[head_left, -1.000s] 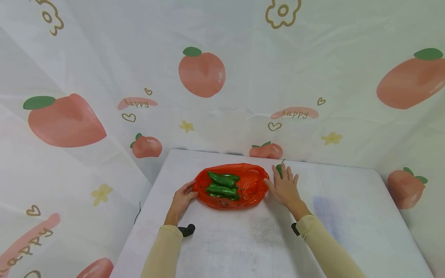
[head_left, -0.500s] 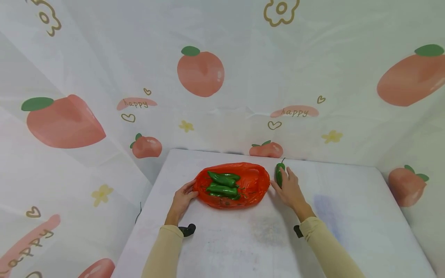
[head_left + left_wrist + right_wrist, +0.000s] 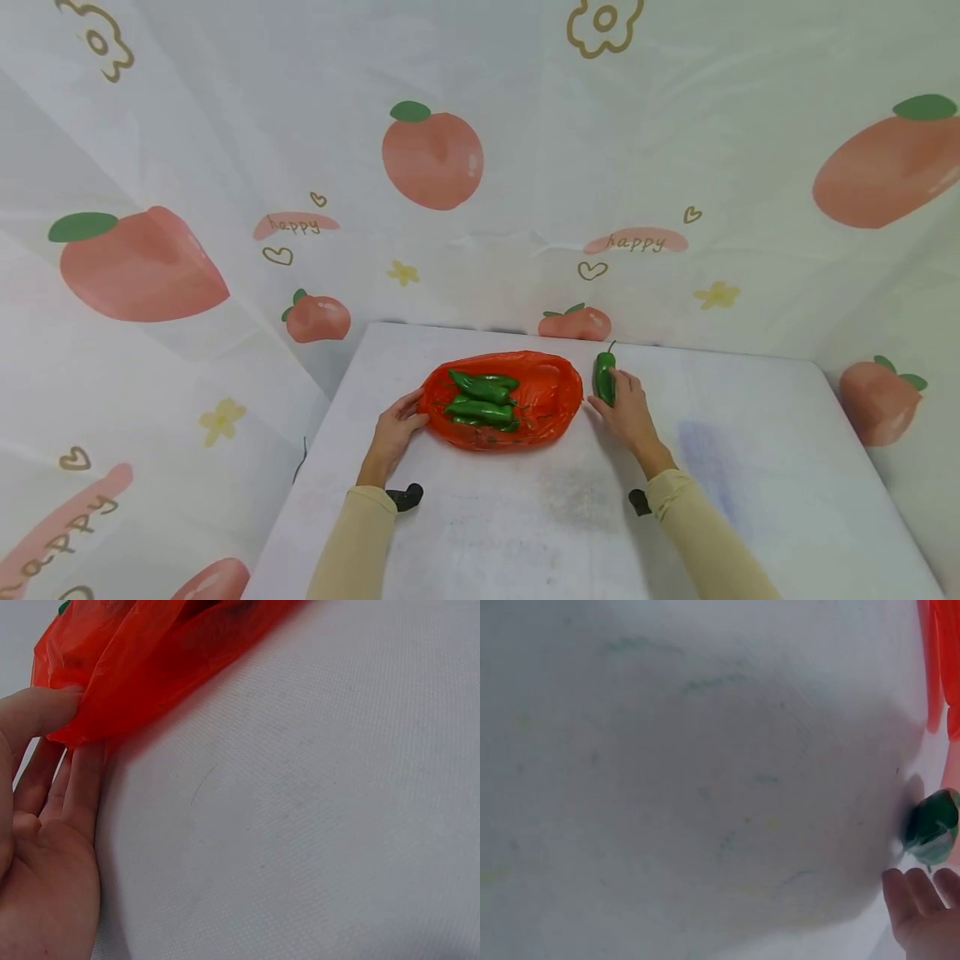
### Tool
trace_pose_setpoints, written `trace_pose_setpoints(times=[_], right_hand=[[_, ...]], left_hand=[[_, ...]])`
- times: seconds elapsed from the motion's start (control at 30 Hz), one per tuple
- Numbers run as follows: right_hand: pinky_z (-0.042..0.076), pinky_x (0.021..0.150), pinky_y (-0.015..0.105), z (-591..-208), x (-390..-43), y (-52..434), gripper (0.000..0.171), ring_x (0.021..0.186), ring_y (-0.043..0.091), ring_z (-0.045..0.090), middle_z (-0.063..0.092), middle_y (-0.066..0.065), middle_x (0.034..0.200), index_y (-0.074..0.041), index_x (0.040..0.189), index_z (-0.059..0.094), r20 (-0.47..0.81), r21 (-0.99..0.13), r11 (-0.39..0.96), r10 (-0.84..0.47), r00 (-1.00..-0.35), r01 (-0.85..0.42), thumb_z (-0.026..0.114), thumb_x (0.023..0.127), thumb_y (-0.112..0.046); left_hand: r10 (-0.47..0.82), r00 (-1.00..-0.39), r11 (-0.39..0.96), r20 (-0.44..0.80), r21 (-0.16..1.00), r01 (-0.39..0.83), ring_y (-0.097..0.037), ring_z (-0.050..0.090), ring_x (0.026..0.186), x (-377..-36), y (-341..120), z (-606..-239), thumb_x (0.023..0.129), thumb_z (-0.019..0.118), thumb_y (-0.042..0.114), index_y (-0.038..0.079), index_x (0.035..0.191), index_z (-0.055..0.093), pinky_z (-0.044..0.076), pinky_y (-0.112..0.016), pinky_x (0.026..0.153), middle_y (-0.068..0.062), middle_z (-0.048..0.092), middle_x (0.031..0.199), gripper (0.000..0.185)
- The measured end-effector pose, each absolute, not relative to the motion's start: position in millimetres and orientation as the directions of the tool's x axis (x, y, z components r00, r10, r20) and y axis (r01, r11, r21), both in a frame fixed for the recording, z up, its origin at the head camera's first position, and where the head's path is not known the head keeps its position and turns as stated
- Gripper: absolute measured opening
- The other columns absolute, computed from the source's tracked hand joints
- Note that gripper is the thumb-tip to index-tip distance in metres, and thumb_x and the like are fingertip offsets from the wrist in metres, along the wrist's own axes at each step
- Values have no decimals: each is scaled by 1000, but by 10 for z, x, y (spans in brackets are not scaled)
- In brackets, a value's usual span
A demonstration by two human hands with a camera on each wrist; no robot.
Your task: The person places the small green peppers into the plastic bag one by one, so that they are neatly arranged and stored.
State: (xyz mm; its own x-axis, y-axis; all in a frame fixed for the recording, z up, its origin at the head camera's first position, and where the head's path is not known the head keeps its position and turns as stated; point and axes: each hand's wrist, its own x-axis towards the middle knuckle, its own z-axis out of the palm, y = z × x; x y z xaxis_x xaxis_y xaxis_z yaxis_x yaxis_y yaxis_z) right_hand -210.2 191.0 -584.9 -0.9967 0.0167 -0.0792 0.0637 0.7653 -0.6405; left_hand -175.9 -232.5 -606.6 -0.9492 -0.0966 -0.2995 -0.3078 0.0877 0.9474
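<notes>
A red plastic bag (image 3: 551,387), spread wide at its mouth, holds several green peppers (image 3: 480,410). My left hand (image 3: 390,429) pinches the bag's left end; in the left wrist view its thumb lies on the red film (image 3: 150,682) and the fingers are beneath. One loose green pepper (image 3: 602,375) lies on the table right of the bag, its stem pointing to the wall. My right hand (image 3: 632,417) is at this pepper's near end with loosely bent fingers. In the right wrist view the fingertips appear just short of the pepper (image 3: 934,825).
The white table (image 3: 525,533) has faint stains and a bluish patch. Its back edge meets a fruit-printed cloth wall (image 3: 510,275), which also runs along both sides. A dark wrist mount (image 3: 407,497) sits by the left sleeve, another dark mount (image 3: 639,502) by the right.
My right hand has drawn back toward me and slightly right, off the loose pepper, which now shows almost whole. The left hand and the bag have stayed in place.
</notes>
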Motion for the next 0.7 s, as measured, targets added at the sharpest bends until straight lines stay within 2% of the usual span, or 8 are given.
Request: trace_pose_setpoints(times=[0.27,0.7], right_hand=[[40,108,54,-5892,-2103,1918,75,124,39,40,34,26,140,0,145,28,-75,-688,718,71,-995,103,66,89,-32],[43,104,54,-5939,-2107,1879,65,118,37,42,36,26,136,2,144,29,-120,-715,680,113,-986,165,60,93,-21]], left_hand=[[-94,-952,83,-292,950,-300,-19,47,134,-1779,-2344,-6111,87,67,11,26,133,55,46,-32,106,-2,53,141,50],[-101,-949,67,-298,950,-305,-19,48,132,-1757,-2321,-6056,86,68,11,26,133,55,47,-29,104,-3,53,141,50]])
